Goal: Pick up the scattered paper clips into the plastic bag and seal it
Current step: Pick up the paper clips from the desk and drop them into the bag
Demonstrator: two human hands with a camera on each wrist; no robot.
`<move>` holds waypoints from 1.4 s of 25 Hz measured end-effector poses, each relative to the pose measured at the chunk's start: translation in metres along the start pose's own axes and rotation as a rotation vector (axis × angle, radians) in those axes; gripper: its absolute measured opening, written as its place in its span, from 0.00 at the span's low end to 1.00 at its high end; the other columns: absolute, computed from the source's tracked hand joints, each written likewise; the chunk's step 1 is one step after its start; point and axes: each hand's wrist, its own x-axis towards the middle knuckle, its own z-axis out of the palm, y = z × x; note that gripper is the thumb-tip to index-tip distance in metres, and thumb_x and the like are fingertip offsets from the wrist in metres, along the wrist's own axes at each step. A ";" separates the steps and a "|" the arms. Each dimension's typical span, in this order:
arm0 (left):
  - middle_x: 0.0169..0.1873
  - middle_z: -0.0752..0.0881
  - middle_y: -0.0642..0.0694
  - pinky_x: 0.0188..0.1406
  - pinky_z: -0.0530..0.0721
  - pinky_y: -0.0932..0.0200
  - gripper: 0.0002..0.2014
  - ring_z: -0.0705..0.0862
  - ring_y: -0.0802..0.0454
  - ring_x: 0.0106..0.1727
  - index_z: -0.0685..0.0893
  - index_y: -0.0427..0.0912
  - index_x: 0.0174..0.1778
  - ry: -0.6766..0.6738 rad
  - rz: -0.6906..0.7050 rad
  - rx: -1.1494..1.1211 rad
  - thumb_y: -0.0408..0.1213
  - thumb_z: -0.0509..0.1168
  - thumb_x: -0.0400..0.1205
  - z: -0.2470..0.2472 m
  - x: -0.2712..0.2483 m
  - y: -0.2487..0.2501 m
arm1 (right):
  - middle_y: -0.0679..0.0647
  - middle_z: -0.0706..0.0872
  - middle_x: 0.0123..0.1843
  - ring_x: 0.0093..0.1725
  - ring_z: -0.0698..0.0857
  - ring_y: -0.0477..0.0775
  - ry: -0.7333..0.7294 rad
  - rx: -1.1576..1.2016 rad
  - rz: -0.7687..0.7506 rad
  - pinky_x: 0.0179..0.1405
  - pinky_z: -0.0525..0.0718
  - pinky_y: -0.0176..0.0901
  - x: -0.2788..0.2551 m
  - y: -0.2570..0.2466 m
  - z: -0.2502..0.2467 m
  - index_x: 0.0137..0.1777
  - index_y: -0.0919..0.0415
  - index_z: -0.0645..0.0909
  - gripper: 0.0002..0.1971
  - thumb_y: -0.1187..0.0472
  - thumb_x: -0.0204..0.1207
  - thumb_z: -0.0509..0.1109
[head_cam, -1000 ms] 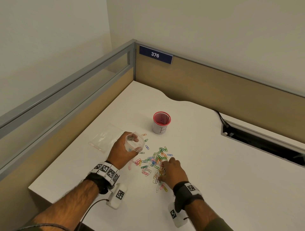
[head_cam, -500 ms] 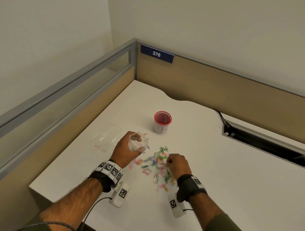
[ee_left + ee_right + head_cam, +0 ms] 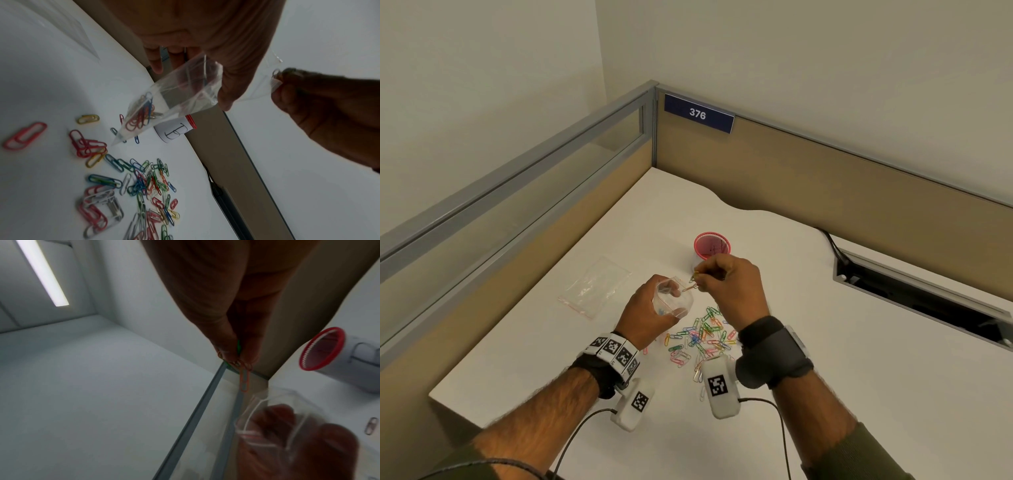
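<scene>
So the plastic bag is up off the desk in my left hand, fingers curled round it with the mouth held open; a few clips already sit in its bottom corner. My right hand pinches a small bunch of paper clips right at that mouth. The scattered pile lies on the white desk just below, a red-rimmed cup behind, a spare clear bag off left.
</scene>
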 end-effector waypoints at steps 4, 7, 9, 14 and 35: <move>0.50 0.83 0.63 0.60 0.83 0.54 0.22 0.84 0.57 0.58 0.76 0.55 0.56 -0.002 0.013 0.021 0.42 0.81 0.72 0.002 0.000 0.006 | 0.52 0.90 0.44 0.43 0.88 0.49 -0.118 -0.127 -0.055 0.50 0.88 0.40 0.000 -0.008 0.022 0.49 0.59 0.88 0.04 0.64 0.76 0.73; 0.51 0.86 0.59 0.64 0.84 0.49 0.20 0.85 0.53 0.60 0.78 0.53 0.54 -0.003 0.040 -0.024 0.45 0.79 0.71 -0.002 -0.002 0.004 | 0.51 0.89 0.46 0.44 0.88 0.48 -0.068 -0.083 -0.073 0.49 0.88 0.37 -0.002 -0.005 0.019 0.51 0.59 0.88 0.06 0.66 0.77 0.71; 0.52 0.87 0.57 0.67 0.82 0.46 0.20 0.85 0.53 0.61 0.80 0.52 0.54 0.008 0.027 -0.057 0.44 0.79 0.70 -0.006 -0.005 0.000 | 0.49 0.88 0.44 0.41 0.88 0.46 0.021 -0.001 -0.042 0.44 0.88 0.32 0.000 0.005 0.006 0.51 0.60 0.88 0.08 0.69 0.77 0.70; 0.53 0.87 0.55 0.69 0.81 0.45 0.20 0.85 0.54 0.62 0.80 0.52 0.53 0.032 0.004 -0.085 0.39 0.81 0.70 -0.012 -0.013 -0.005 | 0.55 0.89 0.54 0.52 0.87 0.54 -0.030 -0.399 0.237 0.58 0.85 0.45 -0.017 0.101 -0.017 0.53 0.58 0.87 0.08 0.66 0.78 0.68; 0.53 0.88 0.51 0.68 0.82 0.50 0.21 0.86 0.52 0.61 0.81 0.48 0.53 0.072 -0.027 -0.101 0.35 0.83 0.69 -0.013 -0.018 -0.005 | 0.58 0.78 0.61 0.58 0.80 0.58 -0.278 -0.656 0.319 0.59 0.83 0.48 -0.069 0.158 0.033 0.59 0.59 0.79 0.14 0.54 0.77 0.71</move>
